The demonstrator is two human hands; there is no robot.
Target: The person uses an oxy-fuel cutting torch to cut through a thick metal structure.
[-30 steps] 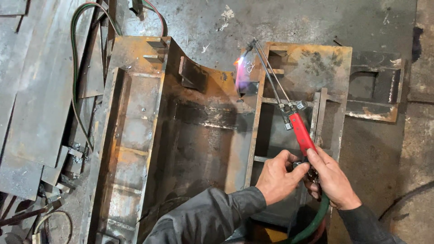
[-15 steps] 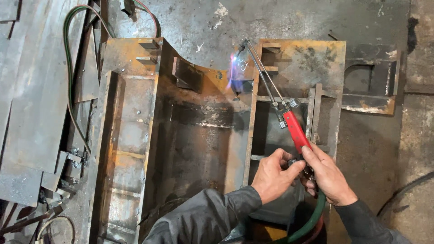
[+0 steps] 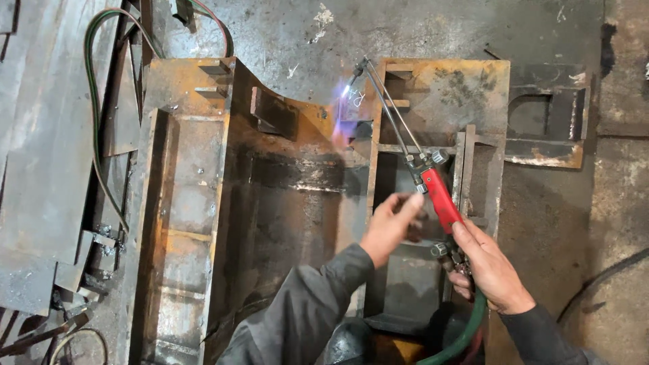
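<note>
My right hand (image 3: 490, 270) is wrapped around the back end of the cutting torch (image 3: 433, 186), down where the hose (image 3: 466, 331) joins it, fingers closed on the brass fittings just behind the red grip. My left hand (image 3: 389, 226) is loose and half open beside the valve knobs at the front of that grip; it looks blurred, and I can't tell whether my fingertips touch the knob. The two hands sit close together, the red handle between them.

I judge the torch rigid and fairly light, though nose-long, with the green hose dragging at the tail, so the red grip and the fittings behind it are the places to hold; the thin tubes and the tip are hot ground. It has twin slim metal tubes running up and left to a bent head, where a blue-violet flame (image 3: 346, 101) burns over the top edge of the rusty steel frame (image 3: 439, 88). Left of that lies a big rusted steel trough (image 3: 203, 203) on the concrete floor (image 3: 284, 27)
</note>
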